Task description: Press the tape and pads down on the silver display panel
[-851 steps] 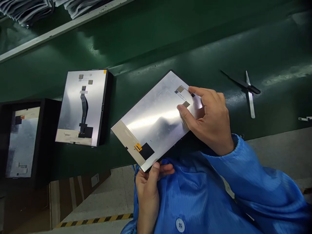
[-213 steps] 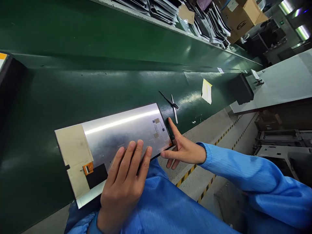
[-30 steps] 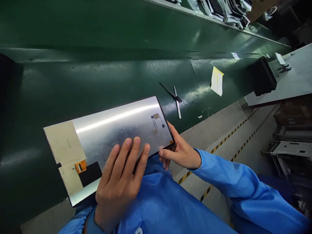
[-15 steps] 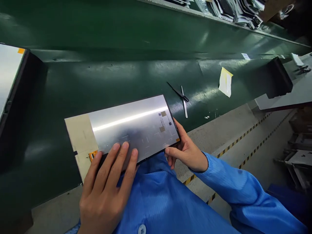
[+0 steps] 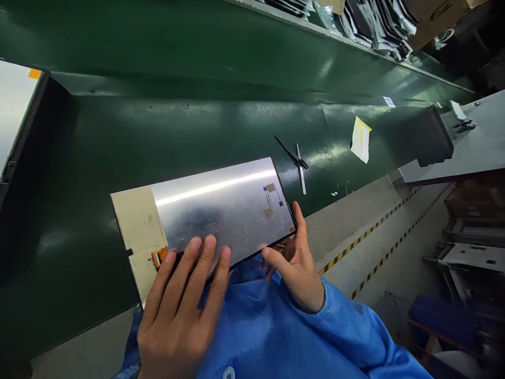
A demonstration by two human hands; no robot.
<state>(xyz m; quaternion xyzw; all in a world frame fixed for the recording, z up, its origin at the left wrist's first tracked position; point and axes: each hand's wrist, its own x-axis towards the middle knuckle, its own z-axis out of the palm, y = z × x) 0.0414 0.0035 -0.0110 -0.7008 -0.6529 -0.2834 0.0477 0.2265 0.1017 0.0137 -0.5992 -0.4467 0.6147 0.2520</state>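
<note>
A flat display panel lies silver back up at the near edge of the green belt, with a beige strip and an orange connector at its left end. My left hand lies flat on its near left part, fingers stretched out over the black patch. At the panel's near right corner my right hand has its fingers around the edge, thumb at the rim. Small labels and a code mark sit near that corner.
Black tweezers and a metal blade lie on the belt beyond the panel. A yellow paper slip lies farther right, beside a black box. Another panel lies at far left. Stacked sheets line the far rail.
My left hand slid left along the panel and now covers the black patch. My right hand shifted slightly at the near right corner. The view swung left, showing the far-left panel.
</note>
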